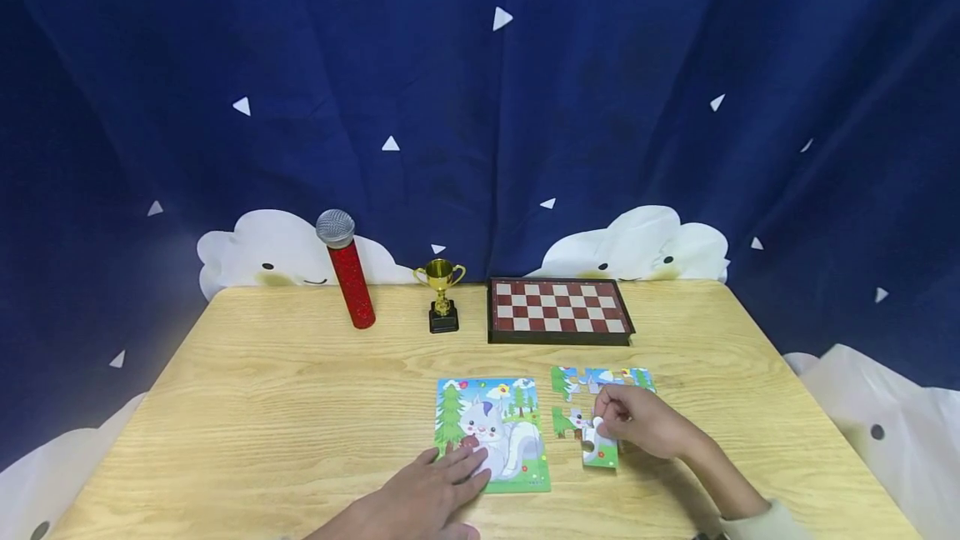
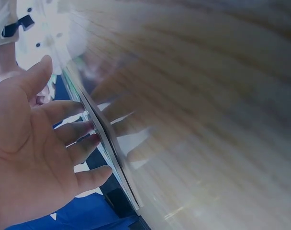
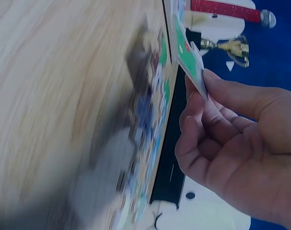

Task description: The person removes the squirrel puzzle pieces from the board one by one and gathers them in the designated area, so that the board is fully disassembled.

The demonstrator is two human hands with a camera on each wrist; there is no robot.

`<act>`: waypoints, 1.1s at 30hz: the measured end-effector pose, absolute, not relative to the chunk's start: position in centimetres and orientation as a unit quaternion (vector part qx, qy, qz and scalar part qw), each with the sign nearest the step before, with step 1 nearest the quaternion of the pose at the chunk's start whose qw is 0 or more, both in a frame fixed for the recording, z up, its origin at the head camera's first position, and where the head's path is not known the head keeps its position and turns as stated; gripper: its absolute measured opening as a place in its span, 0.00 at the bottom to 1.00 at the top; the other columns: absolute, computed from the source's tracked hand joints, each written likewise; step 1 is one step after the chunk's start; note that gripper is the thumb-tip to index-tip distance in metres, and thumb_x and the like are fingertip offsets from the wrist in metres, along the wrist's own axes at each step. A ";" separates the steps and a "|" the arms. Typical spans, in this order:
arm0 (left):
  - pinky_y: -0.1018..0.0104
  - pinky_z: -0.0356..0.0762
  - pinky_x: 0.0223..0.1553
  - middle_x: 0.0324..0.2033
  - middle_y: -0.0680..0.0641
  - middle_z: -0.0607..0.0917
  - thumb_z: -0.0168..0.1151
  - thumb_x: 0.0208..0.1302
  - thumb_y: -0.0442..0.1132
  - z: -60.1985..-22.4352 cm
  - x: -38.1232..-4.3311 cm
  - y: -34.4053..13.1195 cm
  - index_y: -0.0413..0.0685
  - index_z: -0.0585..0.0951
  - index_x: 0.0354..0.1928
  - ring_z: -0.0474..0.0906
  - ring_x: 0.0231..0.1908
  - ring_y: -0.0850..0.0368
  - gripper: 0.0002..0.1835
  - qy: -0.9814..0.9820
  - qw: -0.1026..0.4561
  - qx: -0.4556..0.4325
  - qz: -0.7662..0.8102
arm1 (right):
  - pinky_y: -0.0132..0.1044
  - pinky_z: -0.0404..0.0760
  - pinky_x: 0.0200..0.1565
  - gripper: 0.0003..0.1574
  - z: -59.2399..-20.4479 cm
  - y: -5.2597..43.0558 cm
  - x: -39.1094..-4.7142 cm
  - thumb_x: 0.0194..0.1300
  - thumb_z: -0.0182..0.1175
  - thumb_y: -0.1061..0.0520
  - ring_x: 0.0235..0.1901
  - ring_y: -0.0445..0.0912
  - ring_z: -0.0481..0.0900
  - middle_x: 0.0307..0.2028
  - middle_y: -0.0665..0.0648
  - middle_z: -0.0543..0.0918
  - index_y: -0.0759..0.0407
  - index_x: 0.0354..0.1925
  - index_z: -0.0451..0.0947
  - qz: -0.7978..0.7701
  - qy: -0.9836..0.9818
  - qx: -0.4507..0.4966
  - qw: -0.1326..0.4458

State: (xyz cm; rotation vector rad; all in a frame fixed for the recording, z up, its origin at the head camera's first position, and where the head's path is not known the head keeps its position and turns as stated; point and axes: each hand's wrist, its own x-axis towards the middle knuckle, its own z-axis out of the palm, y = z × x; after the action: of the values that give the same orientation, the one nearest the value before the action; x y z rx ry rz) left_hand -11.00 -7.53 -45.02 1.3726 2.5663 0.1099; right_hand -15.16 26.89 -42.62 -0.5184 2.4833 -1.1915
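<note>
My left hand [image 1: 423, 490] lies with spread, straight fingers over the lower left of a square squirrel picture board [image 1: 517, 440]. In the left wrist view its fingertips meet the edge of the thin board [image 2: 117, 165]. To the board's right, my right hand [image 1: 651, 423] pinches a jigsaw piece [image 1: 600, 452] between thumb and fingers. That piece [image 3: 188, 56] is tilted up off the table in the right wrist view, its green and red printed side showing. Other jigsaw pieces [image 1: 562, 422] lie on the table behind it, some partly hidden by the right hand.
A red microphone [image 1: 351, 282], a small gold trophy cup [image 1: 442, 294] and a red-and-white checkered game board [image 1: 558, 307] in a black frame stand along the back of the wooden table [image 1: 262, 407]. A dark blue curtain [image 1: 420, 48] hangs behind.
</note>
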 end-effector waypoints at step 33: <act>0.44 0.72 0.56 0.70 0.45 0.64 0.36 0.68 0.67 -45.1 -10.9 -7.8 0.49 0.67 0.68 0.61 0.69 0.48 0.37 0.876 0.087 0.472 0.038 | 0.27 0.69 0.25 0.09 -43.9 33.9 -13.6 0.52 0.67 0.64 0.23 0.36 0.68 0.22 0.50 0.72 0.64 0.31 0.75 -0.369 0.905 -0.093 0.190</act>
State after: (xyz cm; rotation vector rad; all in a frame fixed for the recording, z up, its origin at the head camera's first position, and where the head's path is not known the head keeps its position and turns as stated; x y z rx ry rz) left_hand -10.91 -7.75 -45.11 1.4073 2.6100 0.1123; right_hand -13.62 33.90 -43.93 -0.2622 2.5438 -1.0375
